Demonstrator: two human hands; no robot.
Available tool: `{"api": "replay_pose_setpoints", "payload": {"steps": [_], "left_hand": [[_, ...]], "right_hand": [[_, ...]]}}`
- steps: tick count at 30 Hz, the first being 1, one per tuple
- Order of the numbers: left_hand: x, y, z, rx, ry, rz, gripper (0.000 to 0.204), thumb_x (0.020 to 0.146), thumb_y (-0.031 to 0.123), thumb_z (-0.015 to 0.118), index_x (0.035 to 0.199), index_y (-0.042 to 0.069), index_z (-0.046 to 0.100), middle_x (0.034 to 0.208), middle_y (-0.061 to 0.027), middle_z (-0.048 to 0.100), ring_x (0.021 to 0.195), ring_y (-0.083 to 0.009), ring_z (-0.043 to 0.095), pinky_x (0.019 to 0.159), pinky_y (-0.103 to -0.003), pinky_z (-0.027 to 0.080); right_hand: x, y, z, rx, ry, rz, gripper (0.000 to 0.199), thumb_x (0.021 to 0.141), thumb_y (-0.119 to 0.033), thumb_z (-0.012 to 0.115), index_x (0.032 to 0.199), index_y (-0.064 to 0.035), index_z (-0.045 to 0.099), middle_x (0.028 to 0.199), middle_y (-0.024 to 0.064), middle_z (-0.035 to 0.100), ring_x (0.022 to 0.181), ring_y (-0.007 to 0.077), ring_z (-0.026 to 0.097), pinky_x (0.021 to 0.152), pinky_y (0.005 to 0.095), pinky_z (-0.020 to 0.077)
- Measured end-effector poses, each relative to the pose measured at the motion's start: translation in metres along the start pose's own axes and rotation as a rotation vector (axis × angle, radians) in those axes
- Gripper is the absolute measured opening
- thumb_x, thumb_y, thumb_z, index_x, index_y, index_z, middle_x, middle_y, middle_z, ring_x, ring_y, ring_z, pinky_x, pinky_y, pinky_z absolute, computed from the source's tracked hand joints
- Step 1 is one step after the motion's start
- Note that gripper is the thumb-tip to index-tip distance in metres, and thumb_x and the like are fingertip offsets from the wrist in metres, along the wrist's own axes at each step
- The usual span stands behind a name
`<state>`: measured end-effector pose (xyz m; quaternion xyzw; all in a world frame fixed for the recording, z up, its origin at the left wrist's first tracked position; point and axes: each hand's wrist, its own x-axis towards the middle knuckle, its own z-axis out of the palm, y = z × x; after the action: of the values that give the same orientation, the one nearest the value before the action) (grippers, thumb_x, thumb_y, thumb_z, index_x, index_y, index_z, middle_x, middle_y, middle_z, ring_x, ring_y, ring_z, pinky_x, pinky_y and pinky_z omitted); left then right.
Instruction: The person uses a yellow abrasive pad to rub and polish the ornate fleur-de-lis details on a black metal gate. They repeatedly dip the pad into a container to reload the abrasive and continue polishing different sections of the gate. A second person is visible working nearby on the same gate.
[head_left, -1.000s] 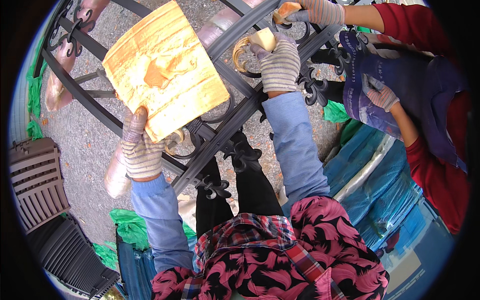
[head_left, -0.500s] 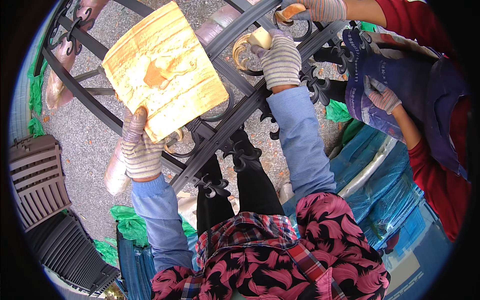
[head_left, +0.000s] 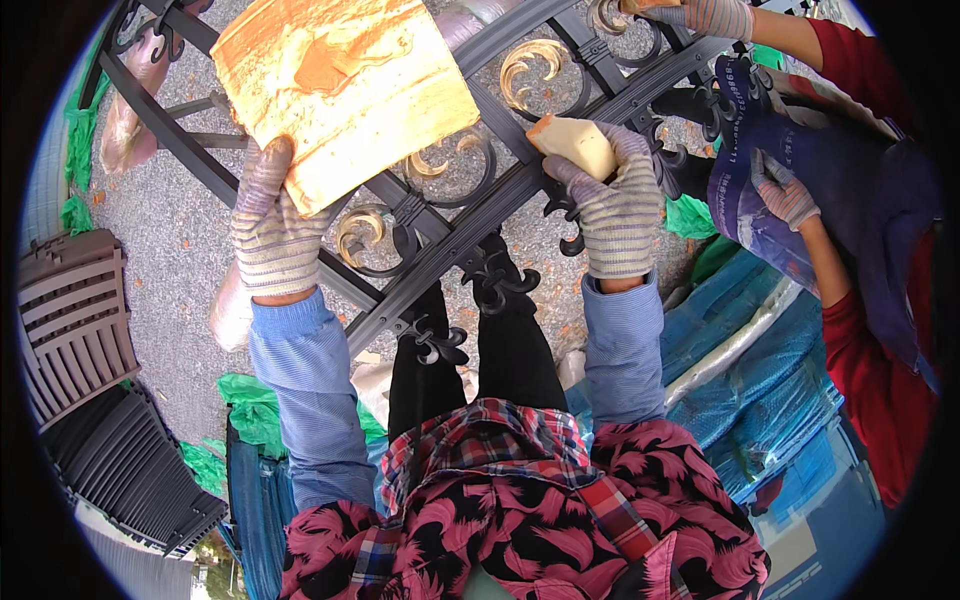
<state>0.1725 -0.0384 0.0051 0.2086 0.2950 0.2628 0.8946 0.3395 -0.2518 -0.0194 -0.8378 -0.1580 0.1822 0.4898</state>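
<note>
A pale sponge block sits in the right hand, whose gloved fingers and thumb curl closed around it. Its long axis slants: the orange-stained end points up-left, away from the wrist toward the board, the other end into the palm. The left hand pinches the near corner of a paint-smeared board, thumb on the painted face, other fingers partly hidden below; the board spreads forward and rightward from that grip. Between and beyond the hands, gold scrolls decorate a dark metal frame. Well right of the right hand, pale printed characters and digits run down a co-worker's purple apron.
</note>
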Motion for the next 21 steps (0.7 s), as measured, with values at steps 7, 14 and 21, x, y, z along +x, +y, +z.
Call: {"api": "replay_pose_setpoints", "payload": {"steps": [7,14,21], "left_hand": [[-0.003,0.001,0.003,0.029,0.027,0.059,0.051,0.079,0.0,0.054,0.127,0.0,0.035,0.123,-0.0188,0.044,0.112,-0.0294,0.047,0.092,-0.043,0.044],[-0.008,0.007,-0.01,0.024,0.046,0.06,0.05,0.079,0.0,0.053,0.126,0.0,0.035,0.124,-0.0181,0.044,0.113,-0.0282,0.047,0.093,-0.042,0.043],[-0.008,0.008,-0.025,0.06,0.067,0.055,0.049,0.08,0.0,0.053,0.125,-0.002,0.036,0.122,-0.0179,0.046,0.112,-0.0269,0.048,0.093,-0.038,0.044]], "right_hand": [[-0.023,0.005,0.033,-0.132,-0.045,-0.049,0.042,0.059,-0.017,0.077,0.093,-0.0007,0.059,0.088,0.0152,0.055,0.08,0.0284,0.055,0.071,0.0355,0.0459],[0.001,0.002,0.079,-0.51,-0.06,-0.257,0.043,0.063,-0.025,0.074,0.095,-0.0025,0.057,0.09,0.0148,0.057,0.083,0.0296,0.056,0.072,0.0376,0.0477],[0.003,0.009,0.068,-0.6,-0.086,-0.132,0.044,0.058,-0.024,0.077,0.089,0.001,0.059,0.086,0.0166,0.058,0.082,0.0308,0.056,0.074,0.0363,0.0463]]}}
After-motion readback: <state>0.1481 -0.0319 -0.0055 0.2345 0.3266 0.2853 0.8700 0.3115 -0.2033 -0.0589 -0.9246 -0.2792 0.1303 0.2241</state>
